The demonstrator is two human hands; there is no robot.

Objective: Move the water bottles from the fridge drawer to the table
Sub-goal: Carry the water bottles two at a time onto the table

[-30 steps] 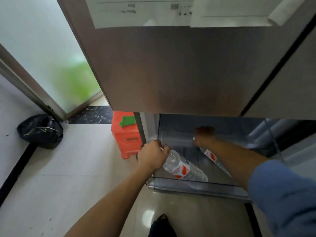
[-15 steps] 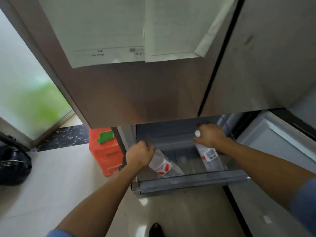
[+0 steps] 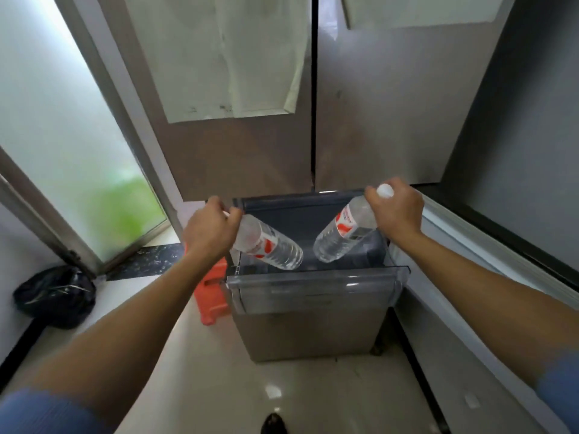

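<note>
1. The left water bottle [image 3: 269, 245] hangs slantwise over the open fridge drawer [image 3: 313, 286]. Its neck is up at the left and its base points down towards the drawer's middle.
2. The right water bottle [image 3: 344, 233] mirrors it. Its white cap [image 3: 384, 191] is up at the right and its base slants down to the left, so the two bases come near each other but stay apart.
3. The left hand [image 3: 210, 230] is curled round the neck of the left bottle. The right hand [image 3: 396, 211] grips the other just below the cap. Each bottle's long axis runs down and inwards from its own hand.
4. Both bottles seem to be off the drawer floor, though their bases are still inside the front rim. In my judgement the coming move is up and back towards the body.
5. No desk is in view, so the carry will need a turn away from the fridge doors [image 3: 250, 151].
6. Half a second ago both bottles sat lower in the drawer with the hands reaching down. Now they are raised, and the viewpoint is higher.
</note>
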